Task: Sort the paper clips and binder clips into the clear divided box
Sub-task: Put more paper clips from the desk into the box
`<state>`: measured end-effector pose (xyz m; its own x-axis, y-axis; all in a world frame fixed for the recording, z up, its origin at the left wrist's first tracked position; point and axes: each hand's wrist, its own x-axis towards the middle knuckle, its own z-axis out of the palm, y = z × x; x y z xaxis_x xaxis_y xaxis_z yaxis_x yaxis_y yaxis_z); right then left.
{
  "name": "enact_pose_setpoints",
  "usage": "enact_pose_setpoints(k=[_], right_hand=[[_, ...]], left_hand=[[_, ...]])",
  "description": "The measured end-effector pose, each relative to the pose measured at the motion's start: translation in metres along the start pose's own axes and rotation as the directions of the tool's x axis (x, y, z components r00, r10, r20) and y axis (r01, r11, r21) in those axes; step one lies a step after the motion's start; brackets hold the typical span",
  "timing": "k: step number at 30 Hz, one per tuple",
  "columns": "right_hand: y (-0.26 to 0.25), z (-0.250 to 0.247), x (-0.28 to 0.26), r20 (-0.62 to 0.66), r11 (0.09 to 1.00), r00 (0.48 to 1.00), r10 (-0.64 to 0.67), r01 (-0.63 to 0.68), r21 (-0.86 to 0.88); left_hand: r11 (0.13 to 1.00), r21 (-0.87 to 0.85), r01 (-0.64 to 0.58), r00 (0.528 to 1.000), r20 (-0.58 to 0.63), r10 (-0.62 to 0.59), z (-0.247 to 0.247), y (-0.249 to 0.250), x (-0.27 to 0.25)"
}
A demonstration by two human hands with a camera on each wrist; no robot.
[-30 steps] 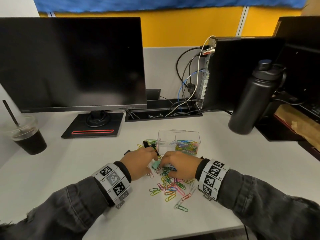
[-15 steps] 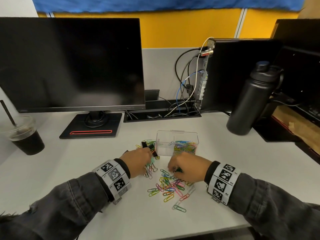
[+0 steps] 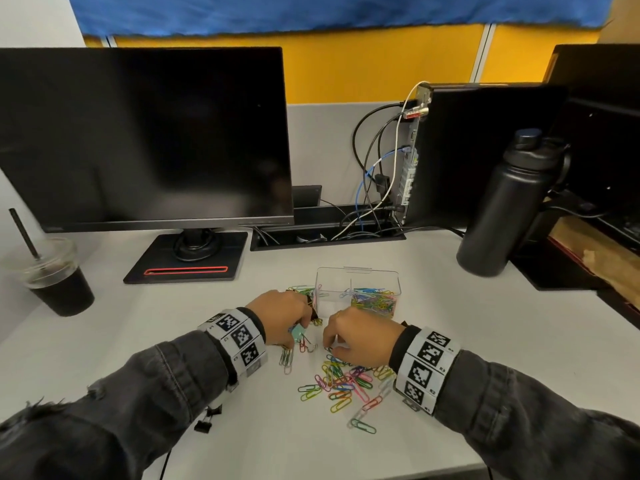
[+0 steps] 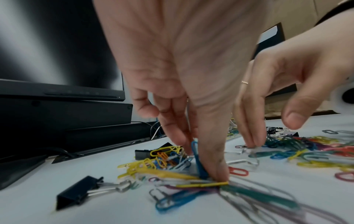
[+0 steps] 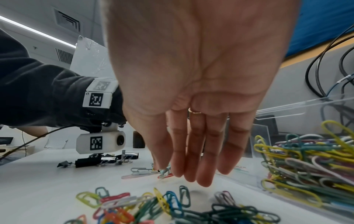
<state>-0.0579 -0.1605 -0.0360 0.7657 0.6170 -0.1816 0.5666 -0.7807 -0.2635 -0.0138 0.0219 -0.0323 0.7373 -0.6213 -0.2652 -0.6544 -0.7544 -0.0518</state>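
Observation:
The clear divided box (image 3: 358, 273) stands mid-desk; its right half is full of coloured paper clips (image 5: 306, 153) and its left half looks nearly bare. Loose paper clips (image 3: 346, 379) lie in a pile in front of it. My left hand (image 3: 301, 327) is down at the pile's left edge. Its thumb and forefinger pinch an upright blue paper clip (image 4: 198, 157). My right hand (image 3: 329, 344) hangs fingers-down beside it, thumb apart. Its fingertips (image 4: 250, 144) touch the wire handle of a clip lying on the desk. A black binder clip (image 4: 76, 192) lies nearer me.
A monitor (image 3: 145, 133) and its stand are at the back left. An iced drink cup (image 3: 59, 282) stands far left and a black bottle (image 3: 502, 209) at the right. Cables run into a slot behind the box. Small black binder clips (image 3: 207, 419) lie by my left sleeve.
A second ago both hands met over a pale teal clip, then drew apart. Now their fingertips are close again in front of the box, the left one pinching a clip.

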Motion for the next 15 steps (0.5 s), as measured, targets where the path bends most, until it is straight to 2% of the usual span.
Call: enact_pose_setpoints(k=[2,5,10,15], right_hand=[[-0.001,0.000,0.000,0.002,1.000,1.000,-0.002,0.002,0.004],[-0.005,0.000,0.002,0.005,1.000,1.000,0.006,-0.006,0.021],[-0.020,0.003,0.012,-0.012,0.999,0.999,-0.032,0.033,0.041],[-0.038,0.007,0.034,-0.035,0.991,0.991,-0.132,0.133,0.016]], left_hand=[[0.998,-0.062,0.006,1.000,-0.015,-0.007,0.003,-0.003,-0.001],[0.969,-0.244,0.029,0.998,-0.045,-0.042,0.003,-0.006,-0.005],[0.835,-0.547,0.050,0.957,-0.212,-0.196,-0.008,-0.029,-0.019],[0.698,-0.711,0.092,0.917,-0.212,-0.337,-0.010,-0.040,-0.031]])
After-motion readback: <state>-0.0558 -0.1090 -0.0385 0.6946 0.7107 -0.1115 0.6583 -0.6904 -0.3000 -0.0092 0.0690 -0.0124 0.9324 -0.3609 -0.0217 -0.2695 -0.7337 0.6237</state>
